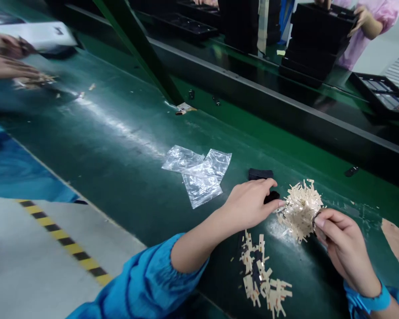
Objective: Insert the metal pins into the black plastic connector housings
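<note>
My left hand (251,204) is over the green table beside a black item (271,196), its thumb and fingers apart and curved around it. A second black block (260,173) lies just behind that hand. My right hand (342,241) pinches a small dark piece (315,219) at the right edge of a heap of cream-coloured strips (301,208). Nearer to me, a looser group of cream pieces (271,285) lies with some dark pieces among them. Clear plastic bags (202,175) lie flat to the left of my left hand.
A green post (142,53) rises from the table (119,177) near a long raised ledge (252,84). Another person's hands (6,57) work at the far left. Black trays (315,40) are stacked behind the ledge, where a person in pink stands.
</note>
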Tool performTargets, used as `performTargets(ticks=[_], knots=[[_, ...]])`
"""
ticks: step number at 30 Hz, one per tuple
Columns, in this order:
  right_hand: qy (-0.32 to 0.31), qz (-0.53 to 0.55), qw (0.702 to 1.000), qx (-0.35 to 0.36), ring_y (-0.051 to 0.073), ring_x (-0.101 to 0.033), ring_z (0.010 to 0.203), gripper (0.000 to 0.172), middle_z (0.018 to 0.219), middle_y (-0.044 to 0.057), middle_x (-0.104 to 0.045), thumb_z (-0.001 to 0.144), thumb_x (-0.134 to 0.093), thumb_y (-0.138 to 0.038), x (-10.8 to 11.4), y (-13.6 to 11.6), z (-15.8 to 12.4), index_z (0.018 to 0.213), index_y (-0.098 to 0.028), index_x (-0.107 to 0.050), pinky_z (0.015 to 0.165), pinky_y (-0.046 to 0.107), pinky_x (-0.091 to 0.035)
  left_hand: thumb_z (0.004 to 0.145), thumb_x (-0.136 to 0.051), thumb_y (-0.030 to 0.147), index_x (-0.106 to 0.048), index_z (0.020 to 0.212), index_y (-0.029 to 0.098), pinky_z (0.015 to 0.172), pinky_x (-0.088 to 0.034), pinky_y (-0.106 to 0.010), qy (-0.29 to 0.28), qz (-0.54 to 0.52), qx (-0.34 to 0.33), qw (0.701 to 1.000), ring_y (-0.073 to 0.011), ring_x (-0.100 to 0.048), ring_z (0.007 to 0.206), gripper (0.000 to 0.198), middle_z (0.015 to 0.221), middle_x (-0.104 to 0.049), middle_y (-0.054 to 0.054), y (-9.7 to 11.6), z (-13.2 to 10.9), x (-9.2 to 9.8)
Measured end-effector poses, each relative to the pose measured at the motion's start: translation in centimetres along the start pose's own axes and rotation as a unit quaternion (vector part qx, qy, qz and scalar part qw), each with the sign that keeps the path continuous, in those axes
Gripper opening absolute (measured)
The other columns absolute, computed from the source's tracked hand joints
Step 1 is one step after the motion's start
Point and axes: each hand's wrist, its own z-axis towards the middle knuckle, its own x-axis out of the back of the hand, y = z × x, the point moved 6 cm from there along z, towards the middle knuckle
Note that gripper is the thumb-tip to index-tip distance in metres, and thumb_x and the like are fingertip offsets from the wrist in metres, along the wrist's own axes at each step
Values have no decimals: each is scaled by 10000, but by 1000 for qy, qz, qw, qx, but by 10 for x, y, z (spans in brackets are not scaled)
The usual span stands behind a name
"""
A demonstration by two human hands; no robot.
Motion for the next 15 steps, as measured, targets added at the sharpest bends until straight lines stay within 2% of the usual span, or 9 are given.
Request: performTargets(ticks=[3,7,10,12,14,15], knots=[[4,-1,1000,2,96,-388,499,211,561,-11,-539,707,-883,-342,0,0,0,684,-182,-747,458,224,-317,945,-549,632,-659,1252,188,742,-500,-346,-12,27,18,999,-295,-700,958,551,1134,-729,-97,-3,-5,0],[10,-5,1000,-12,97,-399,502,238,567,-8,-550,693,-901,-369,1,3,6,698,-182,-755,459,218,-333,911,-612,570,-703,1099,184,665,-475,-316,-37,57,-2,998,-286,-705,865,439,1006,-739,-89,-4,-7,-9],[21,-16,999,-20,95,-408,494,281,576,3,-583,659,-923,-406,8,7,6,692,-180,-760,447,213,-342,941,-578,460,-710,1039,173,667,-486,-328,-22,69,7,997,-290,-716,818,330,929,-750,-99,-8,-4,-11],[19,-27,999,-26,97,-414,486,305,570,8,-595,635,-931,-429,13,12,4,680,-180,-762,433,211,-348,946,-567,425,-710,1050,155,690,-506,-356,-2,86,41,995,-312,-728,816,323,903,-759,-119,-14,-3,-7],[11,-33,999,-29,112,-450,485,309,567,8,-604,644,-923,-456,12,21,7,696,-194,-768,418,213,-371,945,-576,461,-713,1039,154,701,-519,-366,18,101,76,992,-315,-735,814,349,881,-763,-120,-14,-8,-1],[13,-41,999,-22,129,-498,500,312,610,20,-647,658,-914,-481,6,28,14,712,-208,-772,411,219,-392,942,-576,532,-717,1006,176,698,-523,-346,27,104,86,990,-295,-737,813,389,859,-762,-97,-12,-11,0]])
